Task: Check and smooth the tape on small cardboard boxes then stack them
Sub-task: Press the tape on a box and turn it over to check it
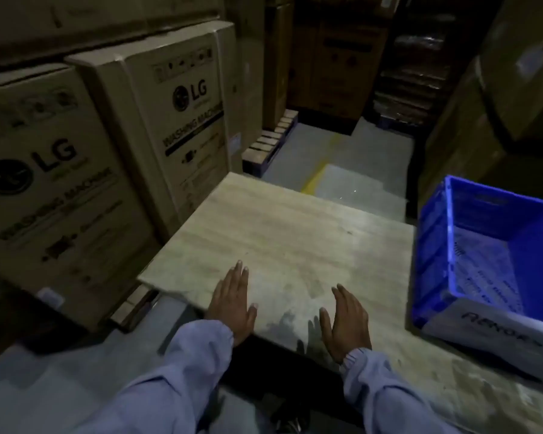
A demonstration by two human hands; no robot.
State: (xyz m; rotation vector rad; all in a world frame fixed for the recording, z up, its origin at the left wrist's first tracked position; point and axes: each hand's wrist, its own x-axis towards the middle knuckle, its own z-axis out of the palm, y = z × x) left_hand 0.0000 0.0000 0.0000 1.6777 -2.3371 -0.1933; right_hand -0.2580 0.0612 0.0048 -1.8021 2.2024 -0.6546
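Fingers [237,274] of the left hand [232,303] lie straight and close together, palm down, over the near-left edge of the wooden table [295,233]. Those of the right hand [347,324] are straight too, but that hand stands on edge, its palm turned inward toward its partner. Neither hand holds anything. Whether the left palm touches the wood or hovers just above it, I cannot tell; the shadows under the right hand suggest it is a little clear of the surface.

Taking the table's middle as the dial, the left hand sits at about 7 o'clock and the right at about 5, with bare wood between them. That spacing reads as hands set to frame or receive a box, not as smoothing under way, since no small cardboard boxes show anywhere on the table.

A blue plastic crate [433,245] stands at 3 o'clock, just beside the table's right edge and within easy reach of the right hand. The part of its floor that shows carries nothing, so the boxes are most likely out of view. I judge that no box is in hand for checking, and the next move calls for fetching one.

From 9 to 11 o'clock, large washing-machine cartons [176,120] stand close against the table's left side. They look like warehouse stock and are far too big to be the task's things. At 12 o'clock an aisle of grey floor [351,158] runs away between the stacks.
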